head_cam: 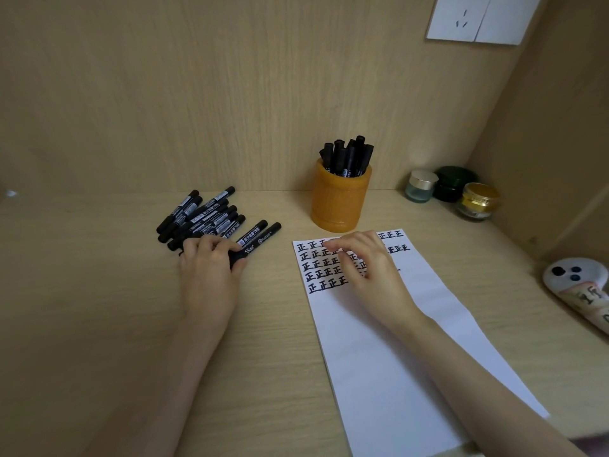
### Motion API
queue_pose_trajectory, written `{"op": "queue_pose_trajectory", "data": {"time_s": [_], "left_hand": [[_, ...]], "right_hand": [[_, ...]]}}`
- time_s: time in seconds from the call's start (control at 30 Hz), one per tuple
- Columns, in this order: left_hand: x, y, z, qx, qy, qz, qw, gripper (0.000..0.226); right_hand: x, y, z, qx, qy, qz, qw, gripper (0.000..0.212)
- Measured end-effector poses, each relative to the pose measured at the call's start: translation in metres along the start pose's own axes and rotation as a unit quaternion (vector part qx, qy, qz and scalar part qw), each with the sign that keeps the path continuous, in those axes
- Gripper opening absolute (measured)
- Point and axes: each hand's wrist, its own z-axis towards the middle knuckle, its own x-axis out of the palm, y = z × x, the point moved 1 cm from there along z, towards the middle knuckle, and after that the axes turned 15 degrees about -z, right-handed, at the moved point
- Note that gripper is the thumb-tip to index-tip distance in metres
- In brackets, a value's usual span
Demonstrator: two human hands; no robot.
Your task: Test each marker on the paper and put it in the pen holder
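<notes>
**A:** Where is the next marker [263, 238] to be found, and by which hand is it held?

**B:** By the left hand [211, 268]; its fingers are curled over the near end, thumb tucked beneath, at the right edge of the pile of markers [197, 216] on the desk [99, 291]; the marker is taken to be the outermost one, though its neighbour lies very close.

**A:** And the right hand?

**B:** Nothing is held in the right hand [365, 268]; its fingers are loosely bent above the rows of characters written at the top of the paper [379, 357]; whether the sheet is touched cannot be told.

**A:** How is the marker laid out against the paper?

**B:** Its long axis is slanted, from near left under the fingers to far right; the free end is pointed roughly toward the pen holder [341, 206], where a bunch of black markers [347, 156] is already stood upright; the paper lies to its right, a strip of bare desk between.

**A:** What is the coming move judged to depend on?

**B:** The marker must be carried rightward across that strip; the left hand is on it, the right hand well apart; a meeting of the two hands for uncapping is likely to be needed near the paper's left edge; which end bears the cap cannot be made out.
</notes>
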Motion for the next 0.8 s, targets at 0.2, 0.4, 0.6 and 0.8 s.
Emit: {"op": "queue_pose_trajectory", "data": {"time_s": [0.2, 0.4, 0.6, 0.8], "left_hand": [[0.002, -0.009, -0.004, 0.034, -0.012, -0.055, 0.998, 0.023], [-0.005, -0.032, -0.006, 0.049, -0.008, -0.211, 0.976, 0.021], [0.003, -0.049, -0.022, 0.069, 0.205, -0.293, 0.931, 0.013], [0.01, -0.053, -0.031, 0.083, 0.275, -0.293, 0.912, 0.017]], "right_hand": [[-0.001, 0.002, -0.001, 0.014, 0.002, 0.0, 1.0, 0.026], [-0.005, 0.012, 0.0, 0.134, 0.044, 0.116, 0.983, 0.019], [-0.001, 0.02, 0.004, 0.19, 0.105, 0.36, 0.907, 0.046], [-0.002, 0.023, 0.006, 0.177, 0.089, 0.343, 0.918, 0.011]]}}
